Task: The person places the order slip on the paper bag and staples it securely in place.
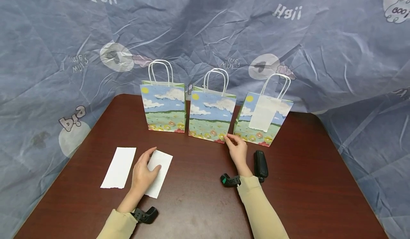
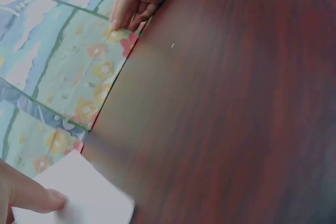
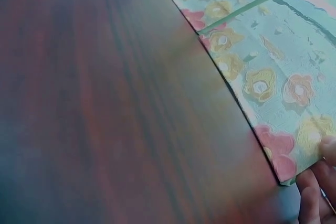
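My left hand (image 1: 145, 173) lies over a white paper slip (image 1: 161, 164) on the table, fingers and thumb spread. In the left wrist view, the thumb rests near the slip (image 2: 86, 192); the other fingers are mostly out of sight there. My right hand (image 1: 237, 150) pinches the lower right corner of the middle paper bag (image 1: 209, 116), which has a flower meadow print and white handles. In the right wrist view, the thumb is on the bag's front (image 3: 283, 77) and the other fingers are by its side edge.
Another white slip (image 1: 118, 167) lies left of my left hand. A similar bag (image 1: 164, 107) stands at left; the right bag (image 1: 278, 125) has a white slip (image 1: 264, 114) across its front. A black stapler-like object (image 1: 261, 164) lies beside my right wrist. Printed cloth (image 1: 192, 29) hangs behind.
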Tool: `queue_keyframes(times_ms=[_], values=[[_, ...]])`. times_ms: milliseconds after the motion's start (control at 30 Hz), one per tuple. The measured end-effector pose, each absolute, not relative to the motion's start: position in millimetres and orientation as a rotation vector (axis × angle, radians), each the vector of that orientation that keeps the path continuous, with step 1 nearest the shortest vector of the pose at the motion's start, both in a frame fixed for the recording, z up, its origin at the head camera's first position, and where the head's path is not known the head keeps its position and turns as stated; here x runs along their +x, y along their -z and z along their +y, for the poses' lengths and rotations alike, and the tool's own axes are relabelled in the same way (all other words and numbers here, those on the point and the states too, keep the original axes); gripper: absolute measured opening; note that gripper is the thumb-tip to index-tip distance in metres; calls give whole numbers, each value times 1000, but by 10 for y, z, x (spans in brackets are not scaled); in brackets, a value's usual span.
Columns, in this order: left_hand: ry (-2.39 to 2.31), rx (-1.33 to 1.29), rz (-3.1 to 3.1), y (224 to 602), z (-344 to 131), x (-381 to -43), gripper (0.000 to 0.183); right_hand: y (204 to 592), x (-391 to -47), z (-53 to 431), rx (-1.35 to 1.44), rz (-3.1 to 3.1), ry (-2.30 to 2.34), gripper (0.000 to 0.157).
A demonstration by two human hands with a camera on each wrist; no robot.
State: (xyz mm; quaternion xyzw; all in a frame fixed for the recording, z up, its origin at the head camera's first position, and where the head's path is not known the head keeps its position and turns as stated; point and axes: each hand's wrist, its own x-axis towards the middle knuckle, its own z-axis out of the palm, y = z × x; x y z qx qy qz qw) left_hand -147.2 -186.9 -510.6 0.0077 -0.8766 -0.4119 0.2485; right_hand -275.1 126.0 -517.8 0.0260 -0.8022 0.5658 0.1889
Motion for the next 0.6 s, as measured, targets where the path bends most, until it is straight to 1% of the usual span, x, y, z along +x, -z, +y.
queue_keyframes(times_ms=[133, 200, 333, 533, 600], values=[[1187, -23, -2333, 5103, -1823, -1475, 74, 5176, -2704, 1287, 80, -2259, -1606, 23], [1218, -38, -2301, 5098, -1800, -1484, 72, 5176, -2685, 1302, 81, -2268, -1612, 23], [1253, -64, -2257, 5073, -1755, -1501, 58, 5176, -2651, 1329, 78, -2289, -1599, 23], [1312, -79, -2220, 4991, -1675, -1515, 31, 5178, -2588, 1360, 104, -2293, -1619, 22], [1367, -79, -2204, 4899, -1632, -1510, 21, 5074, -2502, 1338, 109, -2297, -1629, 21]])
